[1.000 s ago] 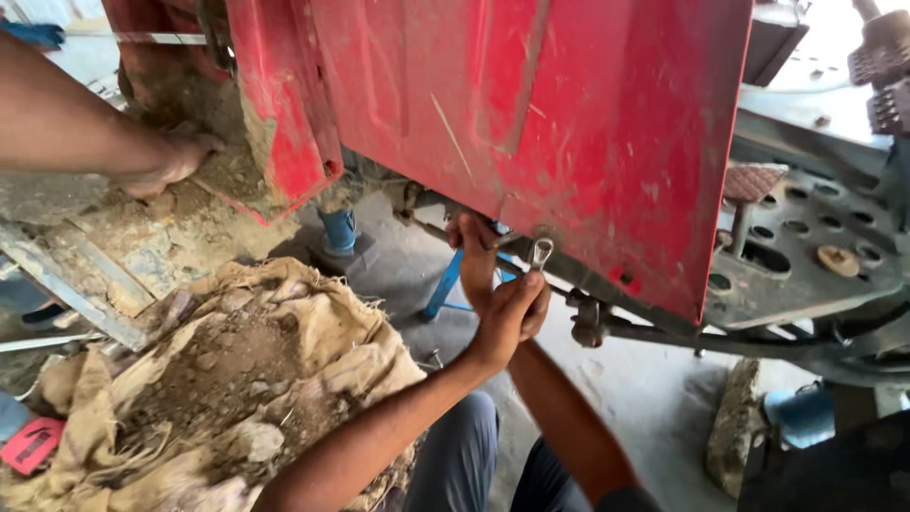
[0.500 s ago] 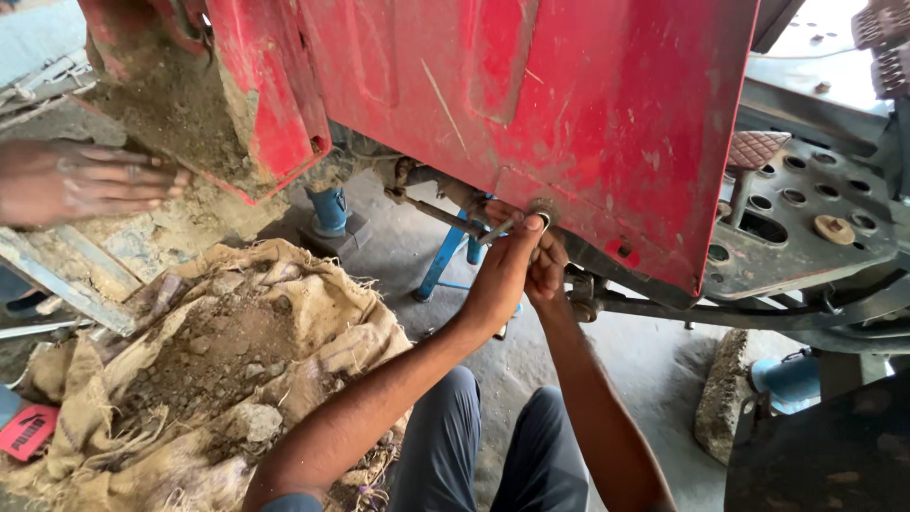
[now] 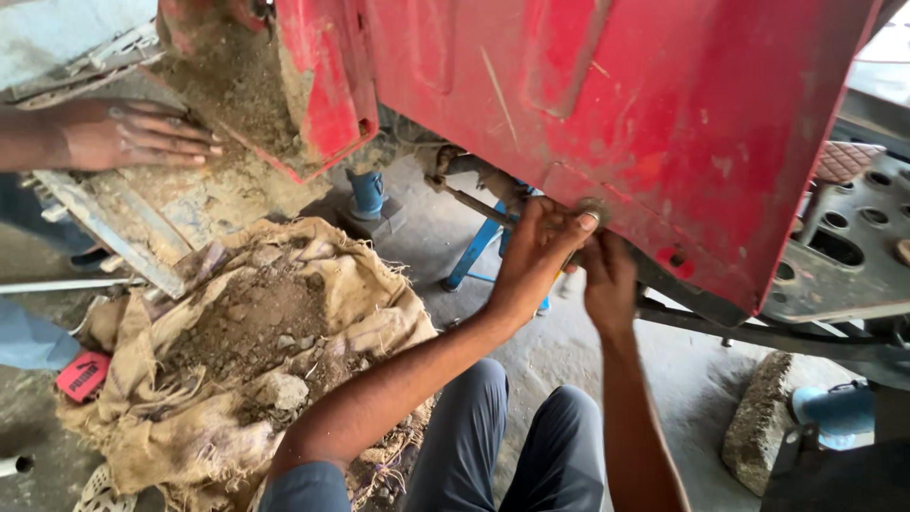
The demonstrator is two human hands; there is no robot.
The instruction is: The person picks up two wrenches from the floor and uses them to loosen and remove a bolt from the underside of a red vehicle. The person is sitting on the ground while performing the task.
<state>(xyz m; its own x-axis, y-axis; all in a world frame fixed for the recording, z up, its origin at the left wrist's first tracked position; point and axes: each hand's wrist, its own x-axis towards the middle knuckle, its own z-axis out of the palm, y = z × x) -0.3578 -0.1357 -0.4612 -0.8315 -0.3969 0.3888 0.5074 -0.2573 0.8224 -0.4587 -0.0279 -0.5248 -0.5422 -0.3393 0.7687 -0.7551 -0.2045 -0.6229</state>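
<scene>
Both hands worked at the lower edge of the red panel. Left hand pinched a small washer against it; right hand sat just below, grip unclear. Another person's hand lay flat nearby.

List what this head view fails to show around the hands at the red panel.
- Left hand: its fingers cover the fastener at the red panel edge.
- Right hand: its palm faces away, so any tool is hidden.
- Third hand: arm cut off by the left edge.
</scene>
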